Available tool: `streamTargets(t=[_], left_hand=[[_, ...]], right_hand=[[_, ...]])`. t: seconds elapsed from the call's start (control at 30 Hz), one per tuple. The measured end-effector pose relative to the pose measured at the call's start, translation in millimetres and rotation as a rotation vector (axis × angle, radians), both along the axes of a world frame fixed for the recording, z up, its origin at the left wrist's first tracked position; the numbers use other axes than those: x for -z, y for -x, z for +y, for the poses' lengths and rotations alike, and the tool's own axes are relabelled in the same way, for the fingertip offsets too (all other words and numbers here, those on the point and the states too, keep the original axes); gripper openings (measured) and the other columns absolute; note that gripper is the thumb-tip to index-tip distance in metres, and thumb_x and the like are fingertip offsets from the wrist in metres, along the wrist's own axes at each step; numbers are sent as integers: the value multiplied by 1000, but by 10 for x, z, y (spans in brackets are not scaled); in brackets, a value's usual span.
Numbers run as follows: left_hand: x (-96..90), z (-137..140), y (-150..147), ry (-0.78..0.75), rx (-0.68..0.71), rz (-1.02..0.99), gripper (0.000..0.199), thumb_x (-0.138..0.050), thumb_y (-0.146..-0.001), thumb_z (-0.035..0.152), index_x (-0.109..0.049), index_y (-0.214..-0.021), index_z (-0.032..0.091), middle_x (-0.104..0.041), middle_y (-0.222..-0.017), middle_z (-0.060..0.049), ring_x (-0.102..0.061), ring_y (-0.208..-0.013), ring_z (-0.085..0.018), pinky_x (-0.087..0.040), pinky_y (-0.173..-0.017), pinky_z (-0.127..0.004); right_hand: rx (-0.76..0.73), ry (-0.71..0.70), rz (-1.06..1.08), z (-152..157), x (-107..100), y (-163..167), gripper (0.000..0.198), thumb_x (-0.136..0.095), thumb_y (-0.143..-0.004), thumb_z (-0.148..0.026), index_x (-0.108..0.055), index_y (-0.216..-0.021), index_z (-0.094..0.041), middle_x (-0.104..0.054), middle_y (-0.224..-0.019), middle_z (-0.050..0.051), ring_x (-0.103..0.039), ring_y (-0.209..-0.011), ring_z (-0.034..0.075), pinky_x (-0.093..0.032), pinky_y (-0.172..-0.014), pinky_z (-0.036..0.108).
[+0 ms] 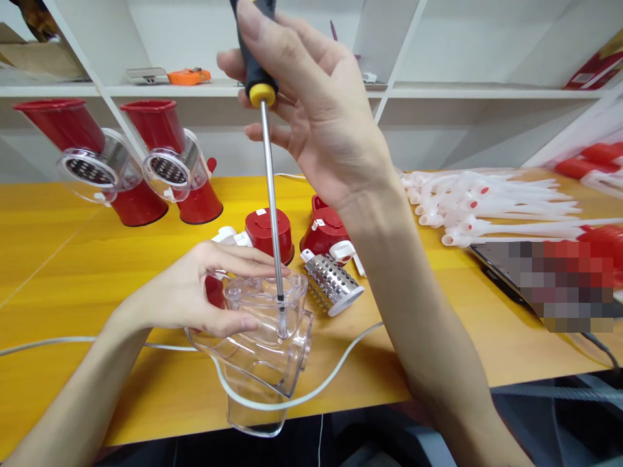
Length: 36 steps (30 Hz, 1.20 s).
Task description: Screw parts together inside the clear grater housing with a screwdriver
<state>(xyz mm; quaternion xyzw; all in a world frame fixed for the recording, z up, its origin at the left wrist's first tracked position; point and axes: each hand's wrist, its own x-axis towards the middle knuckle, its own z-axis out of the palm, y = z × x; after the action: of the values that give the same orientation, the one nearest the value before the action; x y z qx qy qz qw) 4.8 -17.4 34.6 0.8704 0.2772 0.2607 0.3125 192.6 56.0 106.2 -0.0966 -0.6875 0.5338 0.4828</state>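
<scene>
My right hand point(311, 97) grips the black and yellow handle of a screwdriver point(270, 188), its long shaft pointing down. The tip reaches inside a clear plastic grater housing point(263, 357), near a small post. Wrapped over the top of that housing is my left hand point(209, 285), thumb on the near side and fingers on the far side. Just behind the housing lies a metal grater drum point(333, 282) with a white rim. Two red bases point(268, 233) with white levers stand behind it.
Two assembled red rotary graters point(92, 162) stand at the left back. White translucent parts point(477, 201) are piled at the right, beside a dark tablet-like device point(516, 279). A white cable point(341, 363) crosses the yellow table point(43, 272) in front. White shelves point(491, 94) rise behind.
</scene>
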Motion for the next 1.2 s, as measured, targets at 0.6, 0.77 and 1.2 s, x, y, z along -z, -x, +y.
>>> streamTargets(t=[0.6, 0.77, 1.2], left_hand=[[1, 1, 6, 17, 4, 3, 47, -81, -79, 40, -79, -118, 14, -77, -124, -14, -76, -111, -28, -61, -98, -38], [13, -3, 27, 14, 4, 11, 46, -82, -80, 40, -78, -120, 17, -78, -125, -11, -75, -114, -26, -60, -100, -36], [-3, -9, -2, 19, 31, -7, 46, -82, -79, 38, -79, -118, 15, -78, -123, -13, -77, -110, -27, -61, -96, -35]], right_hand=[[109, 42, -119, -4, 7, -28, 46, -49, -89, -54, -42, -116, -17, -62, -122, -1, -57, -79, -9, -49, -66, 1], [181, 26, -47, 82, 65, -30, 59, -65, -79, -56, -49, -121, -19, -58, -131, -2, -58, -80, -8, -45, -60, -1], [73, 78, -73, 118, 13, -37, 48, -55, -90, -40, -31, -124, -16, -65, -111, -1, -65, -85, -3, -57, -66, 5]])
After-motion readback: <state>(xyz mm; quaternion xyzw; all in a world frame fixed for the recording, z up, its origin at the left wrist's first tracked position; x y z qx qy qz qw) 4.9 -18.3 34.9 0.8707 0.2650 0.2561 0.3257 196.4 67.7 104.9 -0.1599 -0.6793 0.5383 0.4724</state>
